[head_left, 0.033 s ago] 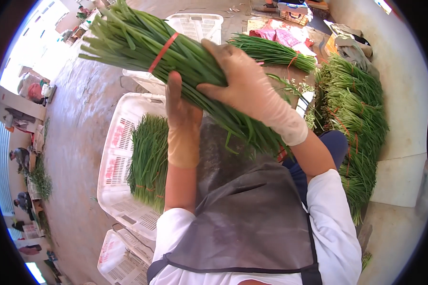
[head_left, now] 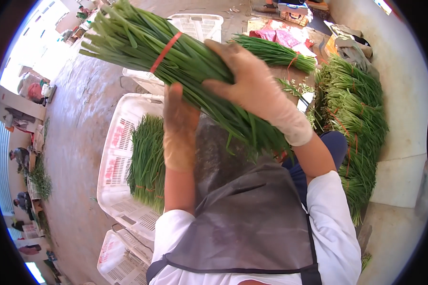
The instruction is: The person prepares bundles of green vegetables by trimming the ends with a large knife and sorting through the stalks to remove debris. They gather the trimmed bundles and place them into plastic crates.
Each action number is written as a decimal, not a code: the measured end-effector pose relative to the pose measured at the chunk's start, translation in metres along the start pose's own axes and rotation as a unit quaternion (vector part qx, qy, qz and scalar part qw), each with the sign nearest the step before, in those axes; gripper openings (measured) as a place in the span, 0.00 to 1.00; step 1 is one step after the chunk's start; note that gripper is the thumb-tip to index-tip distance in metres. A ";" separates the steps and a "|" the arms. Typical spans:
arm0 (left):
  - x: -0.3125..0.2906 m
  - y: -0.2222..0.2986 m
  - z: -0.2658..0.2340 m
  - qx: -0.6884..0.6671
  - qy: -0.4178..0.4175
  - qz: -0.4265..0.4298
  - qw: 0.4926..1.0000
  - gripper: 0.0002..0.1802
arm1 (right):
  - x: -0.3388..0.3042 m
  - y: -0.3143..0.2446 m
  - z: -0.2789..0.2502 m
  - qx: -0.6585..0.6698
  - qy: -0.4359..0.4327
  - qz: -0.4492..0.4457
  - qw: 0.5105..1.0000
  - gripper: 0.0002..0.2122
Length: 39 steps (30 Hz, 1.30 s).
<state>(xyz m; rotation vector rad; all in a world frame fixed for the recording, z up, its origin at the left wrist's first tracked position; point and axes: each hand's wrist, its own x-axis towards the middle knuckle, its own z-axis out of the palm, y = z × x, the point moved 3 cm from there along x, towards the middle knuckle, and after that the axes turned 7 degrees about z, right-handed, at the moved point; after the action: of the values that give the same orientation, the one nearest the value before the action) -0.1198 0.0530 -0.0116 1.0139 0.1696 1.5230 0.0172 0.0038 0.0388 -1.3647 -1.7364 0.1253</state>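
Observation:
A thick bunch of garlic chives (head_left: 142, 45), bound by a red band (head_left: 166, 51), is held up at a slant in front of my chest. My right hand (head_left: 247, 83), in a thin pale glove with dark-stained fingers, grips it from the right side past the band. Gloved as well, my left hand (head_left: 180, 123) supports the bunch from below near the band; part of its fingers is hidden behind the leaves. The loose leaf ends hang over my dark apron (head_left: 242, 223).
On my left stands a white plastic crate (head_left: 111, 156) holding banded chive bunches (head_left: 147, 161). More crates stand before and behind it. A large heap of chives (head_left: 356, 128) lies along the wall at right. Another banded bunch (head_left: 276, 52) lies ahead. People work at far left.
My left hand has dropped slightly and moved left along the bunch's underside. The right hand and the bunch have shifted a little right.

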 end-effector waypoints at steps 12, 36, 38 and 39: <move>0.002 0.001 -0.011 -0.014 0.101 -0.108 0.989 0.33 | -0.022 -0.009 0.006 -0.223 0.137 -0.193 0.946 0.14; 0.003 0.009 -0.011 0.018 0.110 0.089 0.990 0.28 | -0.029 -0.007 -0.004 -0.060 0.043 0.022 0.997 0.11; 0.001 0.007 -0.007 0.017 0.097 0.082 0.992 0.29 | -0.025 -0.018 0.008 -0.129 0.082 -0.008 0.988 0.08; 0.000 0.006 -0.005 0.018 0.086 0.075 0.993 0.29 | -0.025 -0.016 0.008 -0.130 0.084 -0.008 0.988 0.08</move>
<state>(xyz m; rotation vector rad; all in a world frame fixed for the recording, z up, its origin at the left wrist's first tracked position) -0.1277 0.0540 -0.0105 0.9408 0.2469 1.7514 0.0000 -0.0190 0.0288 -1.5002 -1.6620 -0.2272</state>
